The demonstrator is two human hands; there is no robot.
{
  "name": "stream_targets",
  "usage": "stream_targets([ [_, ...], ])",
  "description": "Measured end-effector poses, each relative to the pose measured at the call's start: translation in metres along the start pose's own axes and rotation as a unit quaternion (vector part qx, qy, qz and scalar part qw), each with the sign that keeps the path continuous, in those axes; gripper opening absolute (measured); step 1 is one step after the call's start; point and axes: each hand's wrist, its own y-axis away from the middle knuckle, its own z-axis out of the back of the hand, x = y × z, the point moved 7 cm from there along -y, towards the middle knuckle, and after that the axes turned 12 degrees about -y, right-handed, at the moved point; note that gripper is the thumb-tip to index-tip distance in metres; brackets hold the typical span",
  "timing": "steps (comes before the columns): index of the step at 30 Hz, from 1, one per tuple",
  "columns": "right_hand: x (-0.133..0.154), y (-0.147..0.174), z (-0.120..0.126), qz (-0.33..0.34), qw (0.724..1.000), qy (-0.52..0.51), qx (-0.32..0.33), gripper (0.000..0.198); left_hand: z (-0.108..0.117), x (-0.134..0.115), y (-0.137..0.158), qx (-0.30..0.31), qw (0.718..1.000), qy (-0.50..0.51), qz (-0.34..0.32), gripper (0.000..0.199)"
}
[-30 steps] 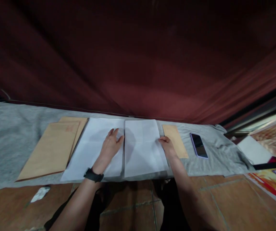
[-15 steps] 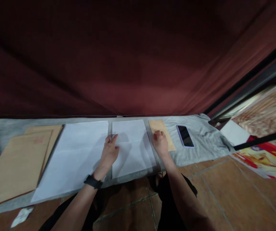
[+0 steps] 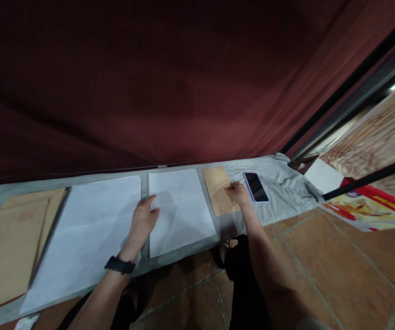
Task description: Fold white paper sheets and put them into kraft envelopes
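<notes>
At the far left, two large tan envelopes [image 3: 8,256] lie flat and overlapping, the upper one with faint reddish print; their contents are hidden. To the right come a left white sheet [image 3: 87,233], a right white sheet [image 3: 180,217] and a small tan paper [image 3: 214,183], side by side on a grey cloth [image 3: 276,178]; whether the small one is an envelope is unclear. The right hand [image 3: 237,192], fingers drawn together, is at its right edge; I cannot tell whether they pinch it. Half a second ago that hand was over its middle, and a second ago at the right white sheet's edge. The left hand [image 3: 144,217], thumb and forefinger spread, lies across the gap between the white sheets, where earlier it was over the left one. The papers are rectangular, the white ones faintly creased; the cloth is soft and rumpled near a glossy, purple-edged phone [image 3: 256,187]. A dark band [image 3: 119,265] circles the left wrist.
</notes>
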Motion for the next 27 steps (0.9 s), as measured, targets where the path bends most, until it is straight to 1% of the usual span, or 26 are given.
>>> stream_targets([
  [2,-0.005,-0.006,-0.001,-0.012,0.999,-0.031,-0.003,0.026,0.002,-0.001,0.000,0.007,1.000,-0.006,0.002,0.049],
  [5,-0.011,-0.012,0.000,-0.020,0.999,-0.047,-0.006,0.026,0.002,-0.002,0.000,0.017,1.000,-0.009,0.010,0.049],
  [9,-0.015,-0.014,0.009,-0.025,0.998,-0.052,-0.016,0.029,0.000,-0.004,0.000,0.040,0.999,0.007,0.010,0.050],
  [11,-0.013,-0.012,0.015,-0.025,0.999,-0.043,-0.017,0.031,0.000,-0.005,0.000,0.038,0.999,0.015,0.010,0.050],
  [13,-0.003,-0.008,0.017,0.002,0.999,-0.034,-0.027,0.031,0.001,-0.005,0.000,0.030,0.999,0.018,0.015,0.049],
  [15,0.020,0.003,0.012,0.084,0.995,-0.042,-0.044,0.031,0.002,-0.006,0.001,0.026,0.999,0.016,0.020,0.048],
  [16,0.036,0.013,0.006,0.147,0.986,-0.056,-0.046,0.031,0.002,-0.006,0.001,0.026,0.999,0.013,0.020,0.048],
  [17,0.053,0.025,-0.005,0.205,0.975,-0.079,-0.025,0.032,0.002,-0.007,0.002,0.027,0.999,0.009,0.020,0.049],
  [19,0.082,0.054,-0.036,0.291,0.950,-0.105,0.047,0.036,0.003,-0.008,0.003,0.027,1.000,0.003,0.016,0.050],
  [20,0.095,0.071,-0.053,0.330,0.935,-0.095,0.094,0.039,0.003,-0.009,0.004,0.027,1.000,0.000,0.014,0.050],
  [22,0.114,0.105,-0.085,0.396,0.903,-0.042,0.163,0.046,0.003,-0.009,0.004,0.027,1.000,-0.006,0.014,0.051],
  [23,0.119,0.118,-0.097,0.413,0.892,-0.012,0.185,0.048,0.003,-0.009,0.003,0.027,0.999,-0.008,0.016,0.050],
  [25,0.122,0.136,-0.115,0.428,0.880,0.032,0.205,0.053,0.002,-0.008,0.003,0.027,0.999,-0.012,0.014,0.050],
  [27,0.121,0.143,-0.123,0.425,0.881,0.058,0.202,0.055,0.001,-0.008,0.003,0.025,1.000,-0.012,0.003,0.049],
])
